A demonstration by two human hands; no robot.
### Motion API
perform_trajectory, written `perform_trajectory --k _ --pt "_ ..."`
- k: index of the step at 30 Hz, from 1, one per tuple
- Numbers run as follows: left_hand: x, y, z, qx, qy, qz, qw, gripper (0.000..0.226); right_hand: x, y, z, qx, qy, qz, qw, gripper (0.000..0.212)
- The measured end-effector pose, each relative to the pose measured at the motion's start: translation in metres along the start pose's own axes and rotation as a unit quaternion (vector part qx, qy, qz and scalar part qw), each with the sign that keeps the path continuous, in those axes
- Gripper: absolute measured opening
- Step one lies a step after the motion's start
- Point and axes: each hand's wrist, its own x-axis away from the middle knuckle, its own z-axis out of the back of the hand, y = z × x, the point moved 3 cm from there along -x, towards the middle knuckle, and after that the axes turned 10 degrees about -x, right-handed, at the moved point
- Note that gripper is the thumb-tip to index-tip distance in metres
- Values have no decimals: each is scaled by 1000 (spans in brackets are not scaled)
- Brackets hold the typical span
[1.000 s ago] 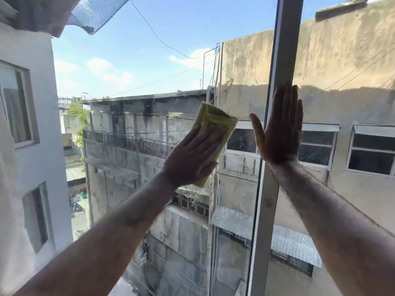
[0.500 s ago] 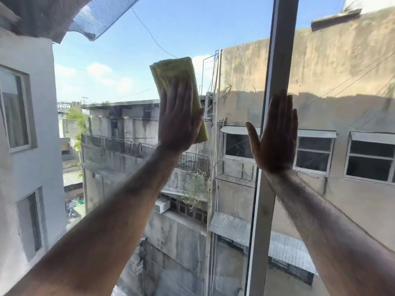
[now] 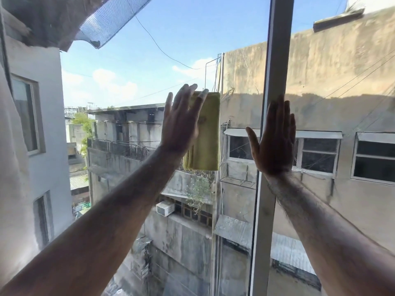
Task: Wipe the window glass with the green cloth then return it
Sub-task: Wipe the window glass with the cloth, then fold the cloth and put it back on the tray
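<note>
My left hand (image 3: 181, 122) presses a folded yellow-green cloth (image 3: 208, 135) flat against the window glass (image 3: 132, 67), fingers spread upward. The cloth hangs upright, and its right half and lower edge show past my palm. My right hand (image 3: 275, 139) lies flat and open on the glass over the grey vertical window frame (image 3: 275, 50), to the right of the cloth and not touching it. It holds nothing.
The frame bar splits the window into a left pane and a right pane (image 3: 342, 82). A pale curtain (image 3: 12, 167) hangs at the left edge. Outside are concrete buildings and an alley far below.
My left hand has slid the cloth to the right and down, from the upper left part of the pane toward the frame. My right hand has stayed on the frame.
</note>
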Motion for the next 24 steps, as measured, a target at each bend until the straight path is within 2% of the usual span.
perform_trajectory --k 2,3,7,12,14,16,18,19,20,21,23,24 --pt "-5 -6 -1 -16 -52 33 998 77 0 0 0 4 -8 -2 1000 86" --pt "-8 -6 1 -23 -74 43 996 77 0 0 0 3 -14 -3 1000 86" --pt "-21 4 16 -33 -120 39 991 42 0 0 4 0 -47 1 999 89" --pt "-21 -2 36 81 -152 94 981 40 -2 -6 27 -42 -99 -7 994 93" --pt "-18 -4 46 130 -149 121 973 36 2 -19 38 -68 -108 50 991 92" --pt "-15 -6 60 191 -141 175 955 32 9 -37 45 -148 -163 75 973 89" --pt "-8 -10 73 261 -129 250 923 28 12 -52 48 -252 -254 -11 934 77" --pt "-2 -14 77 295 -128 293 900 28 13 -56 48 -273 -276 -68 919 60" --pt "5 -19 81 329 -131 332 874 29 15 -57 47 -306 -275 -136 901 40" --pt "14 -23 83 364 -143 369 843 30 17 -56 45 -364 -260 -211 869 24" --pt "37 -32 85 443 -186 429 765 26 24 -58 44 -511 -227 -349 752 9" --pt "51 -36 86 484 -219 464 709 23 30 -60 46 -557 -220 -389 700 9"
